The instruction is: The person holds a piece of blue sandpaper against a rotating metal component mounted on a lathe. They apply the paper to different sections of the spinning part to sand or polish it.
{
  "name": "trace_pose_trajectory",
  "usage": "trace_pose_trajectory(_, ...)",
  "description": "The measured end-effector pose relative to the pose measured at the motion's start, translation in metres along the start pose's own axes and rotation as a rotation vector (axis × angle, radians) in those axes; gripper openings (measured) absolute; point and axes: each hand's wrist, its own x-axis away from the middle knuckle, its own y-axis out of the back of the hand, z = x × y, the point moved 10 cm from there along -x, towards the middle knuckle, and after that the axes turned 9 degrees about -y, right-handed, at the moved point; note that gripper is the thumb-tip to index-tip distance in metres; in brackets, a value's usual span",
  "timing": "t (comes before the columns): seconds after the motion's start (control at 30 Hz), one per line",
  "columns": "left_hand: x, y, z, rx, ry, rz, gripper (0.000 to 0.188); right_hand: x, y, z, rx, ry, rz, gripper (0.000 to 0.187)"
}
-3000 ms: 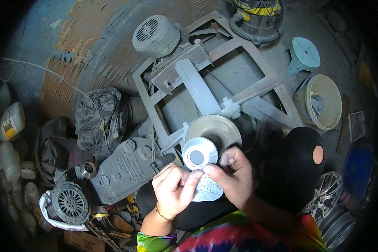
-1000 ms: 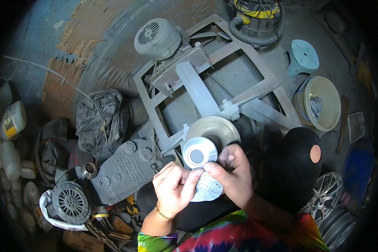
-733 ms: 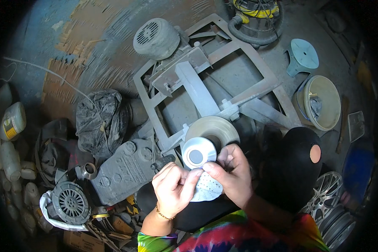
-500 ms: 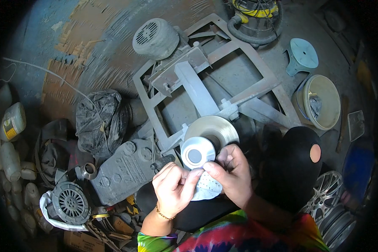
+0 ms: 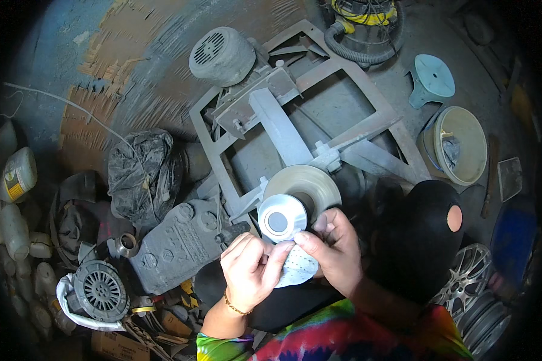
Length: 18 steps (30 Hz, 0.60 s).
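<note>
In the middle, a shiny silver metal disc (image 5: 293, 220) with a grey round centre stands in front of a larger, dull metal wheel (image 5: 325, 189). Both hands are closed at the disc's lower rim. Between them hangs a pale cloth (image 5: 296, 268) with small dark dots. My left hand (image 5: 247, 265), with a bracelet at the wrist, pinches the cloth's upper left part between thumb and curled fingers. From the right, my right hand (image 5: 336, 248) pinches its upper edge, the thumb pressed at the disc's rim. Whether the wheel spins, I cannot tell.
Beyond the wheel lies a metal frame (image 5: 358, 135) with a dusty motor (image 5: 223, 57). A bucket (image 5: 480, 147), a light-blue stool (image 5: 433, 78) and a vacuum cleaner (image 5: 367, 45) stand to the right. Bottles (image 5: 15, 228) and a grey cast housing (image 5: 177, 246) fill the left.
Both hands stay at the disc's lower rim, gripping the cloth, with only a slight shift of the fingers. The cloth's lower edge has changed shape a little.
</note>
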Motion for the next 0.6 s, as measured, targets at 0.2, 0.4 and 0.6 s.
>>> trace_pose_trajectory(0.2, 0.002, 0.006, 0.006, 0.009, 0.038, -0.019, 0.035, -0.001, -0.007, 0.008, 0.047, 0.078, 0.009, 0.036)
trace_pose_trajectory(0.4, 0.003, 0.009, 0.012, 0.052, 0.098, -0.038, 0.036, -0.001, -0.009, 0.012, 0.103, 0.151, -0.023, 0.039)
trace_pose_trajectory(0.6, 0.003, 0.005, 0.010, 0.042, 0.067, -0.029, 0.036, 0.000, -0.002, 0.010, 0.138, 0.144, -0.036, 0.040)
